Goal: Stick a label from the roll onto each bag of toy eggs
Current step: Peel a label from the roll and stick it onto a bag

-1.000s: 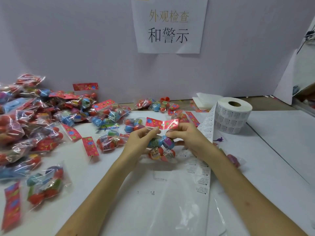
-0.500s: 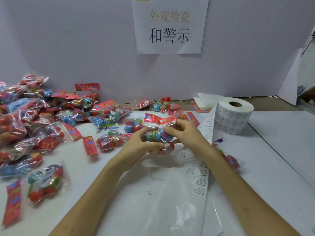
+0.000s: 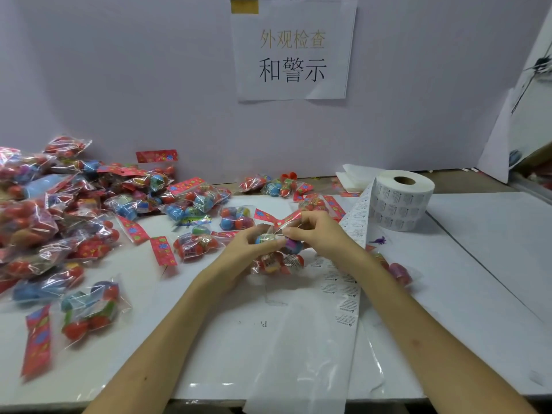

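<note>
Both my hands hold one clear bag of toy eggs (image 3: 276, 259) with a red header card, just above the table's middle. My left hand (image 3: 243, 249) grips the bag's left side. My right hand (image 3: 316, 231) pinches the top of the bag near the header. The white label roll (image 3: 401, 200) stands at the right. Its backing strip (image 3: 348, 294) runs from the roll under my right forearm toward the table's near edge. Whether a label is on my fingers is hidden.
A big heap of egg bags (image 3: 59, 216) covers the table's left side, with more loose bags (image 3: 197, 245) just left of my hands and along the back wall (image 3: 268, 185). A paper sign (image 3: 292, 52) hangs on the wall. A clear plastic sheet (image 3: 298, 348) lies near the front edge.
The bag's header has folded inward and both hands have closed in on the bag's top. My left hand shifted slightly right along the bag.
</note>
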Action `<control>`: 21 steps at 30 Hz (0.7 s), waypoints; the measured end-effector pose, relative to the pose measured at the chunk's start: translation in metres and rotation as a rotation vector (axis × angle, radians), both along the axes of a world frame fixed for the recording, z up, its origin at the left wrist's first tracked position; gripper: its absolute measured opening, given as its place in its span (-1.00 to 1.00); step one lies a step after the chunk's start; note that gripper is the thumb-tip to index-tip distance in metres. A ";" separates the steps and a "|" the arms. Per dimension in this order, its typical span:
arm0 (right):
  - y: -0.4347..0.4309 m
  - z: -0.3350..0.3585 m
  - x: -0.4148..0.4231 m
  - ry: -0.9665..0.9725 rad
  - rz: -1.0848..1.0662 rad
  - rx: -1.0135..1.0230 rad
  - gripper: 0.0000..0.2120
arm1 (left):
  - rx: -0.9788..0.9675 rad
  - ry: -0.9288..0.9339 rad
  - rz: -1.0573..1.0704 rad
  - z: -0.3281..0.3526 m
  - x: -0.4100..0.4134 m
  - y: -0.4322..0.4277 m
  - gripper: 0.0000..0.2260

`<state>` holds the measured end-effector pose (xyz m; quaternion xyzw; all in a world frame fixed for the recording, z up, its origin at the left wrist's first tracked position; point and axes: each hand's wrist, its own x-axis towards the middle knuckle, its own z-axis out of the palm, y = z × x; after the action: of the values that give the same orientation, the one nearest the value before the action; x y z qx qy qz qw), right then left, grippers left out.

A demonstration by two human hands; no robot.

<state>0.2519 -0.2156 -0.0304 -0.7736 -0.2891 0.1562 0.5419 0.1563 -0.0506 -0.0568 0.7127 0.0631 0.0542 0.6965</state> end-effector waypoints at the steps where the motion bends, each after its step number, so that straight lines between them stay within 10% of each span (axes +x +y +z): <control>1: -0.001 -0.001 0.000 -0.002 0.008 -0.001 -0.92 | -0.014 0.008 0.013 0.001 -0.001 0.000 -0.63; 21: 0.002 -0.004 -0.004 -0.129 0.004 0.004 -0.91 | 0.089 -0.048 0.141 0.000 0.005 0.011 -0.86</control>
<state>0.2476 -0.2136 -0.0340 -0.7803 -0.3253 0.1064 0.5235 0.1611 -0.0400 -0.0572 0.7354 0.0937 0.1231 0.6597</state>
